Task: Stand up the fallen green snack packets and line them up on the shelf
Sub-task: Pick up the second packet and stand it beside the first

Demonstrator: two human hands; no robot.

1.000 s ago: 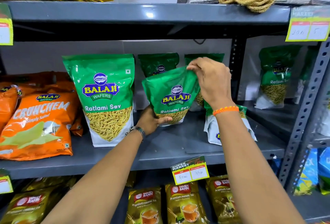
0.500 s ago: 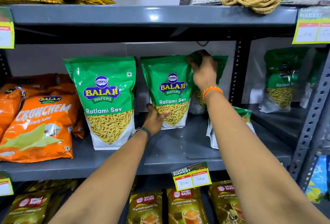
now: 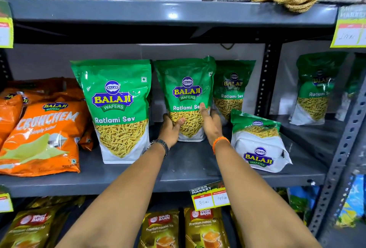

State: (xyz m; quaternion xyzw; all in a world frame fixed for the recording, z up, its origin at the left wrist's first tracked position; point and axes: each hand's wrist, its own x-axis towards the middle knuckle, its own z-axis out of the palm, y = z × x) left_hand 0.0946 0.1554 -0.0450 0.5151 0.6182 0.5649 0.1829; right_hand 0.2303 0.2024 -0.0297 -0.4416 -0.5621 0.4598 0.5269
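On the grey middle shelf (image 3: 188,176) a large green Ratlami Sev packet (image 3: 116,107) stands upright at the left. A second green packet (image 3: 186,89) stands upright behind it to the right. My left hand (image 3: 171,131) cups its lower left side and my right hand (image 3: 210,123) presses flat against its lower right side. A third green packet (image 3: 231,89) stands further back. A fallen green packet (image 3: 257,141) lies tipped toward me at the right, its white base facing me.
Orange Crunchem packets (image 3: 41,137) lie at the left of the shelf. More green packets (image 3: 315,89) stand in the neighbouring bay behind a perforated upright (image 3: 265,81). Tea packets (image 3: 204,228) fill the shelf below, under a price tag (image 3: 211,198).
The tilted packet was stood upright and set back on the shelf. My right hand dropped from the packet's top edge to its lower right side; my left hand stayed at its base.
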